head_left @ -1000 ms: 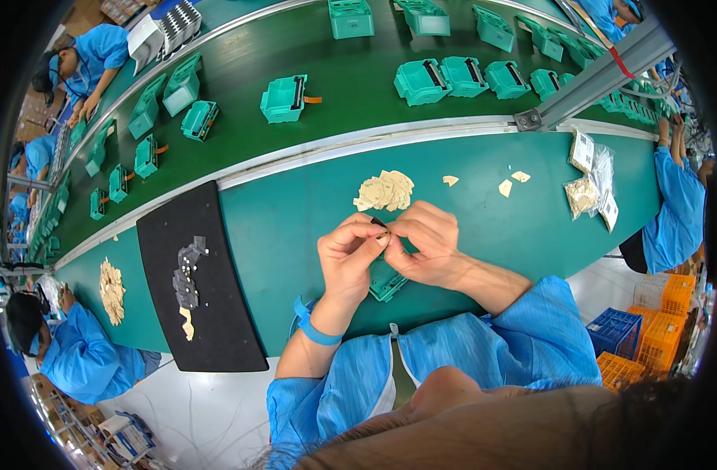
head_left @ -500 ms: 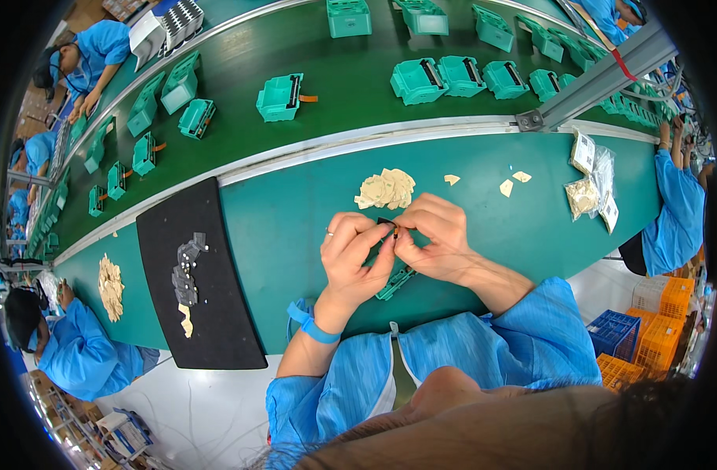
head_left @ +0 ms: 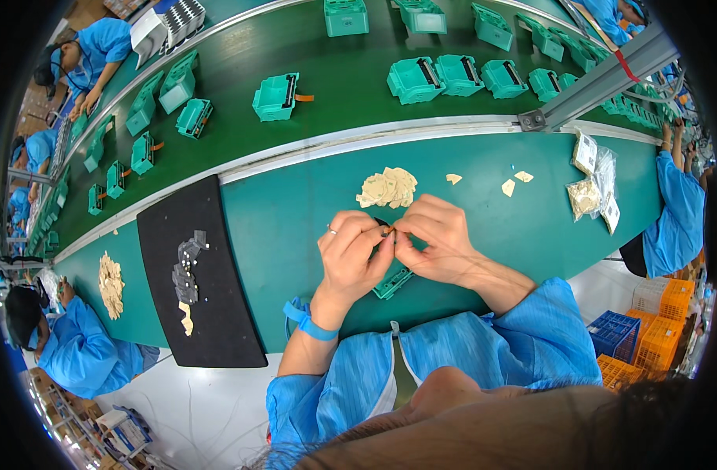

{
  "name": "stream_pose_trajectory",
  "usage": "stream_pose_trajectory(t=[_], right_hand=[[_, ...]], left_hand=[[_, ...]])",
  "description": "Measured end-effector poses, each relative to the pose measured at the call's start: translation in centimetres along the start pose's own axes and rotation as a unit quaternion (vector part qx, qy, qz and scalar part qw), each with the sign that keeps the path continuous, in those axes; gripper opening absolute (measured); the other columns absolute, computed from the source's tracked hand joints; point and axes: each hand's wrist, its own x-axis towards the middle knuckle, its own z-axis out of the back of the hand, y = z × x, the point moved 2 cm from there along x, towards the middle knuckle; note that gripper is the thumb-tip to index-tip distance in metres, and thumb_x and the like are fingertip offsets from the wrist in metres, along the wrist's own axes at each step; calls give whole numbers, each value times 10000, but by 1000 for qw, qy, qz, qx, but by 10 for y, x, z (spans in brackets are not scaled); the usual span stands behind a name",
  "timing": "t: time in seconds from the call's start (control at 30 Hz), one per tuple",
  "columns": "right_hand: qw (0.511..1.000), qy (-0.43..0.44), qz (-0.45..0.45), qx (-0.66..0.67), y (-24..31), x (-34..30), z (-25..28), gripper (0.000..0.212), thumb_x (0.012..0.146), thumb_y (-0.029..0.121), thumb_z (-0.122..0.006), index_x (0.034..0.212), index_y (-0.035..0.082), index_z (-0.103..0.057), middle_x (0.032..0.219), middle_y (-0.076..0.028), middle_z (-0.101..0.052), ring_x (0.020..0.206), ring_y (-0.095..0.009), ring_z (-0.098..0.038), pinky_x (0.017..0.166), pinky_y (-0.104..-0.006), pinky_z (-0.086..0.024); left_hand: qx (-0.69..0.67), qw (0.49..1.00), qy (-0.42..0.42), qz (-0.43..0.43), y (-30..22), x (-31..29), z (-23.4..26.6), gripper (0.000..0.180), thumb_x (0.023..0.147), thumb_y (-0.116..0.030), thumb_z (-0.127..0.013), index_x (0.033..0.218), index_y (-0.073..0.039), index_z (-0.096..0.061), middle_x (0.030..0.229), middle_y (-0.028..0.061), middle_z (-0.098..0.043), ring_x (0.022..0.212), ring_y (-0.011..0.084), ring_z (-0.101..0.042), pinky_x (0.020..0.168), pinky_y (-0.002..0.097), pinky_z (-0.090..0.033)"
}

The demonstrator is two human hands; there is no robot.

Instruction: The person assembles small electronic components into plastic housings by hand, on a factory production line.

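A: Where is the small dark part (head_left: 387, 229), and how does your grip stand on it?

B: It sits between your two hands, above the green surface (head_left: 296, 204) and on your side of the pile of cream pieces (head_left: 387, 188). Your left hand (head_left: 349, 252) pinches it between thumb and fingers, and your right hand (head_left: 435, 239) brings thumb and fingertips together at its amber-brown end. Your fingers cover most of it, so its full outline cannot be told

A: How should it feel to you?

B: Very light, judging by its size beside your fingertips, so you need only a gentle pinch. The thin look of the amber-brown end suggests something flexible that could crease, while the black portion may be stiffer; that is a guess. Smooth faces could slip if you press unevenly

A: Then where do you take hold?

B: By the edges of the black portion with your left fingertips, it seems, and lightly near the tip of the amber-brown end with your right, so you neither fold nor tug it

A: And beneath you?

B: A teal housing (head_left: 393, 283) lies on the surface just below your hands, apart from your fingers, and the black mat (head_left: 237, 317) with its dark grey pieces (head_left: 188, 278) is off to your left
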Motion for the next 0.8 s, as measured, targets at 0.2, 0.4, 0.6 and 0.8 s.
stream_pose_trajectory(t=[0.2,0.4,0.6,0.8], right_hand=[[999,29,-31,30,-4,-2,3,88,618,15,-643,668,51,-580,615,-52,-539,556,-232,-529,480,-335,-427],[992,39,-85,81,-2,-2,14,133,641,-10,-681,754,23,-620,667,-75,-575,586,-213,-529,497,-314,-427],[998,33,-39,40,-5,-5,12,106,669,34,-680,754,41,-618,669,-67,-588,602,-236,-574,506,-337,-457],[999,38,-28,13,-3,-4,12,107,652,3,-671,729,40,-607,663,-62,-583,601,-229,-573,498,-331,-454]], left_hand=[[-70,995,37,60,4,-2,-1,150,651,46,-707,724,-12,-590,728,88,-593,671,227,-581,577,300,-439],[-137,982,33,125,9,-5,-1,126,675,54,-692,729,1,-590,737,91,-604,682,217,-587,605,292,-450],[-104,991,38,76,3,-1,-6,119,674,53,-698,740,-2,-615,728,88,-610,682,218,-594,600,295,-456],[-97,992,32,75,4,-2,-7,154,633,49,-720,739,-24,-635,729,64,-606,663,205,-585,546,294,-465]])
